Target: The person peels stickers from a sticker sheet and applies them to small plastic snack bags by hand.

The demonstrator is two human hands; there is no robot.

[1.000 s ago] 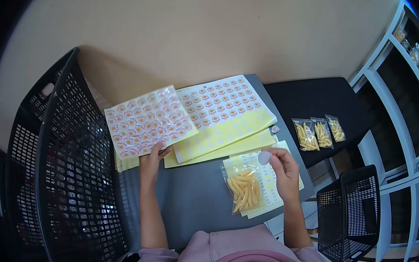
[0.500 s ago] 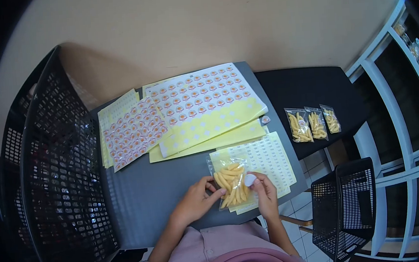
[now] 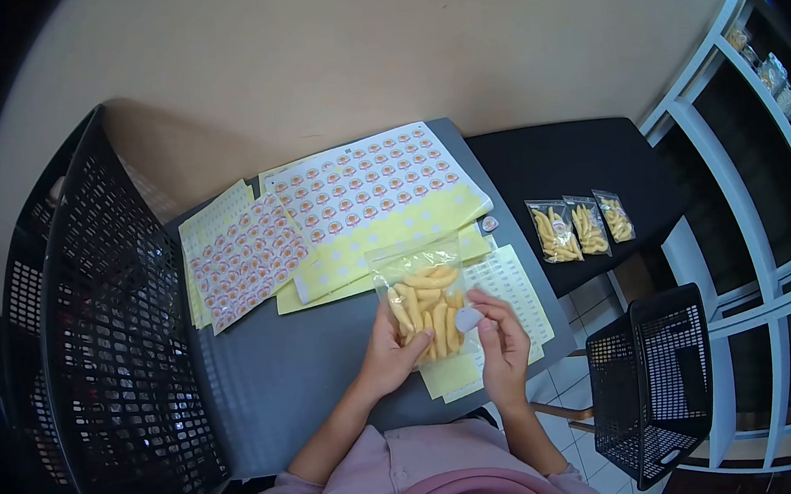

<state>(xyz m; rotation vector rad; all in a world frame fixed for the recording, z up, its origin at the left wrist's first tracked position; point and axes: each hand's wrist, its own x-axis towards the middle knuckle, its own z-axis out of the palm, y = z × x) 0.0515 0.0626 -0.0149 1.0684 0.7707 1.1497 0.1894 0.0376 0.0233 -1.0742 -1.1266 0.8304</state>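
My left hand (image 3: pixel 392 351) grips a clear plastic bag (image 3: pixel 425 311) of pale yellow, finger-shaped snacks by its left side, thumb across the front. The bag is raised toward me over the grey table. At the bag's right edge, my right hand (image 3: pixel 502 343) pinches a round sticker (image 3: pixel 467 319) between thumb and fingers, its pale blank side facing me. Beneath the hands lies a yellow-backed sheet of small printed labels (image 3: pixel 513 284), partly covered by the bag.
Large sheets of round printed stickers (image 3: pixel 362 180) cover the back of the grey table (image 3: pixel 276 386). Tall black crates (image 3: pixel 124 343) stand at the left. Three filled snack bags (image 3: pixel 554 232) lie on a black table (image 3: pixel 556 155) at right, with a black basket (image 3: pixel 653 385) below and white shelving (image 3: pixel 724 175) beyond.
My left hand has picked the snack bag up off the table and brought it closer to me. The sticker stays in my right hand beside it.
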